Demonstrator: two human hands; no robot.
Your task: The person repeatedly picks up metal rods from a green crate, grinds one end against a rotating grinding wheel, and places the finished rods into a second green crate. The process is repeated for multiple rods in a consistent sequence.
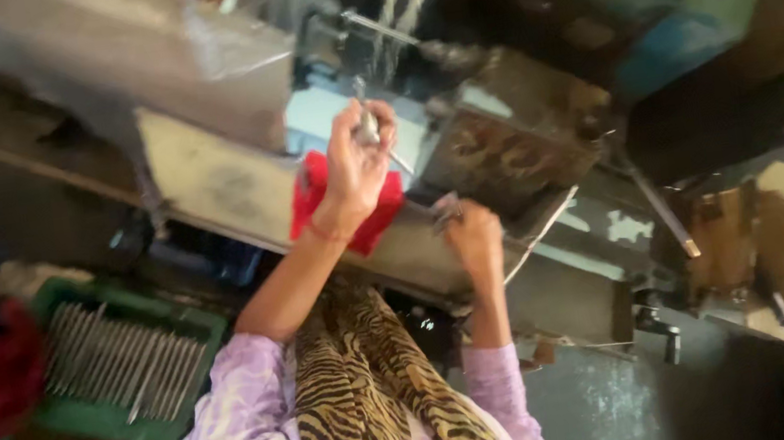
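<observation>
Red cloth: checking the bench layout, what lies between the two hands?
In the head view, the red cloth lies between left hand and right hand.

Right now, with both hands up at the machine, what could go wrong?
1. The left hand holds a metal piece close to the spindle; fingers could get caught.
2. The red cloth under that hand might snag.
3. The striped scarf hangs loose near the machine bed and may get pulled in.
</observation>
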